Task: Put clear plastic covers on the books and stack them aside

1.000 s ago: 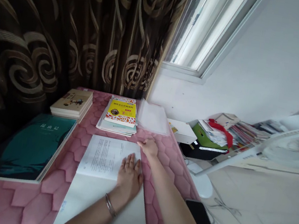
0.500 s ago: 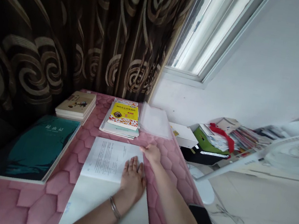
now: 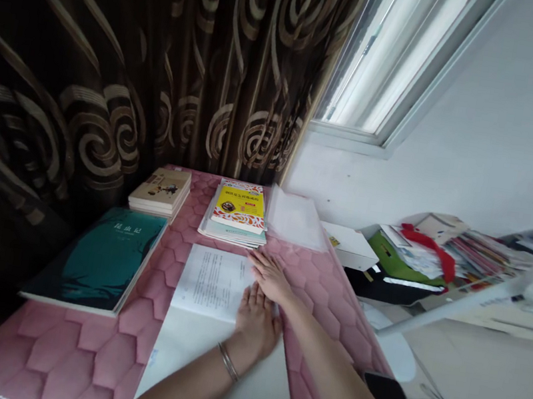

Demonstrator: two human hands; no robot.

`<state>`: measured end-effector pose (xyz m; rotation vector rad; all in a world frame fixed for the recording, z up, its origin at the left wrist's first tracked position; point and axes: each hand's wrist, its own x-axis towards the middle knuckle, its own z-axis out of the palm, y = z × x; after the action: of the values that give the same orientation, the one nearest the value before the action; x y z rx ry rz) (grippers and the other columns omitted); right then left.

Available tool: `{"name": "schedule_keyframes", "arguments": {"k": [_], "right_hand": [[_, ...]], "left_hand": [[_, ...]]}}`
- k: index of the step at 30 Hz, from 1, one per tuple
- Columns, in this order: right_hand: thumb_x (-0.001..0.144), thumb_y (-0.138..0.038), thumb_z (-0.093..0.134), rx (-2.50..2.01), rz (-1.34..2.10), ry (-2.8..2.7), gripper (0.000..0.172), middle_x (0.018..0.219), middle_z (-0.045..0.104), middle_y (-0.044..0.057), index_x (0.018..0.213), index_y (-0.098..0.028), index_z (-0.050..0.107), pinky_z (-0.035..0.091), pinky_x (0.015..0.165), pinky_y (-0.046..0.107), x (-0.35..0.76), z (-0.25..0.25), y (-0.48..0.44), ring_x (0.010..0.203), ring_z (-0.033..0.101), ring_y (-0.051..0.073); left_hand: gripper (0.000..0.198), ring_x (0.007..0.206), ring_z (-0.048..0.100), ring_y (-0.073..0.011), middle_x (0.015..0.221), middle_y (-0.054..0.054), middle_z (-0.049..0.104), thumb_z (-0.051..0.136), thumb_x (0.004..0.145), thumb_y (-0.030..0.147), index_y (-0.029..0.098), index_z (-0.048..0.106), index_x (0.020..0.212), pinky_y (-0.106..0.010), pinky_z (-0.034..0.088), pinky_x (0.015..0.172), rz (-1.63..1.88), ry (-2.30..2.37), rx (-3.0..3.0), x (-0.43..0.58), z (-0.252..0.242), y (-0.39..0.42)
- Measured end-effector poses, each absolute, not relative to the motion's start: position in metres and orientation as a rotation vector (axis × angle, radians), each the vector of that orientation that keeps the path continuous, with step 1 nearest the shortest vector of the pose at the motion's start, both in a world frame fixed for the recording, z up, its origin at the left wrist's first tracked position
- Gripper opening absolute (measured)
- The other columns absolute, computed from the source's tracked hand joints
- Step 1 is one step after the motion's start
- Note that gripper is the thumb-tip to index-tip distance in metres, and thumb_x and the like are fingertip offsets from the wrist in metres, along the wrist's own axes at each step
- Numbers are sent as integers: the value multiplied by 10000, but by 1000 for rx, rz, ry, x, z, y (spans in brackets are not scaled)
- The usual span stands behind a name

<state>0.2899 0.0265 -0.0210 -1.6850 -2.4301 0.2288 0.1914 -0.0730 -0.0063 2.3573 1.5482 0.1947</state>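
An open book (image 3: 213, 280) lies on the pink table, with a printed page in its far part. Nearer me is a plain pale sheet (image 3: 193, 343) with faint blue marks at its left edge. My left hand (image 3: 257, 323), with a bracelet on the wrist, is laid flat across the right side of the page. Just beyond it, my right hand (image 3: 271, 278) rests palm down at the page's far right corner, fingers stretched out. The two hands touch or nearly touch, and they cover the right edge of the page.
A teal book (image 3: 98, 257) and a stack of beige books (image 3: 159, 190) are on the left. Behind the open book sit a yellow-covered book (image 3: 240, 203) on other books and clear plastic sheets (image 3: 296, 219). A white fan (image 3: 478, 297) stands right of the table (image 3: 117, 344).
My right hand has gone from gripping the page's far right corner to lying flat on it. My left hand remains flat on the page. The whole view has shifted slightly.
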Motion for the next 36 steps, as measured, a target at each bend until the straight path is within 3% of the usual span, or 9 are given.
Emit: {"name": "schedule_keyframes", "arguments": {"k": [3, 7, 14, 19, 22, 25, 28, 31, 36], "right_hand": [[999, -302, 266, -1711, 189, -2472, 505, 1574, 283, 18, 1498, -246, 320, 170, 1183, 447, 291, -26, 27, 1472, 166, 203], [1000, -340, 246, -1735, 126, -2534, 534, 1582, 250, 24, 1515, -204, 281, 157, 1187, 462, 290, -26, 27, 1478, 136, 232], [995, -360, 252, -1785, 22, -2538, 523, 1569, 304, 32, 1487, -220, 361, 186, 1167, 487, 287, -17, 22, 1463, 187, 260], [971, -311, 340, -1848, 76, -2453, 499, 1538, 354, 122, 1391, -95, 499, 88, 1179, 526, 244, -4, 14, 1451, 201, 309], [978, -301, 325, -1820, 158, -2399, 500, 1508, 404, 140, 1395, -75, 483, 188, 1174, 423, 201, -6, 13, 1419, 299, 259], [987, -306, 299, -1822, 209, -2375, 505, 1512, 394, 147, 1408, -80, 463, 259, 1148, 382, 172, -12, 12, 1414, 321, 237], [970, -237, 312, -1805, 230, -2378, 509, 1531, 361, 142, 1436, -64, 416, 225, 1163, 376, 165, -16, 8, 1444, 260, 231], [933, -157, 330, -1780, 236, -2361, 547, 1549, 322, 143, 1468, -45, 351, 199, 1172, 362, 168, -18, 4, 1453, 236, 219], [943, -183, 322, -1790, 219, -2250, 537, 1527, 351, 168, 1456, -35, 367, 218, 1161, 375, 166, -23, 2, 1437, 282, 227]], "left_hand": [[653, 1467, 197, -261, 1564, -156, 266, 308, 945, 426, 46, 329, 1476, -430, 156, 1200, 153, 1578, 2330, 176, -5, -73], [707, 1464, 187, -308, 1572, -196, 167, 338, 937, 467, 6, 305, 1472, -478, 165, 1189, 137, 1834, 2279, 127, -10, -71], [679, 1456, 212, -313, 1560, -221, 183, 348, 941, 425, 8, 301, 1475, -477, 200, 1173, 52, 2048, 2259, 57, -4, -74], [705, 1435, 240, -378, 1536, -280, 217, 388, 911, 428, -20, 340, 1453, -536, 220, 1141, 47, 2089, 2217, 70, -3, -72], [708, 1420, 268, -401, 1525, -305, 235, 411, 906, 414, -46, 348, 1440, -529, 260, 1120, 15, 2104, 2210, 75, -2, -70], [633, 1395, 330, -393, 1514, -295, 294, 406, 917, 335, -37, 381, 1428, -517, 302, 1101, 19, 2095, 2222, 73, 3, -65], [553, 1368, 397, -331, 1521, -235, 338, 343, 903, 145, 33, 393, 1443, -523, 295, 1108, 104, 2089, 2266, 70, 10, -47], [580, 1363, 417, -261, 1478, -202, 433, 301, 888, 63, 82, 366, 1464, -515, 250, 1138, 191, 2020, 2358, 67, 12, -22], [542, 1363, 408, -318, 1451, -252, 445, 322, 911, 123, 25, 390, 1439, -559, 233, 1133, 200, 2088, 2318, 54, -3, 0]]}}
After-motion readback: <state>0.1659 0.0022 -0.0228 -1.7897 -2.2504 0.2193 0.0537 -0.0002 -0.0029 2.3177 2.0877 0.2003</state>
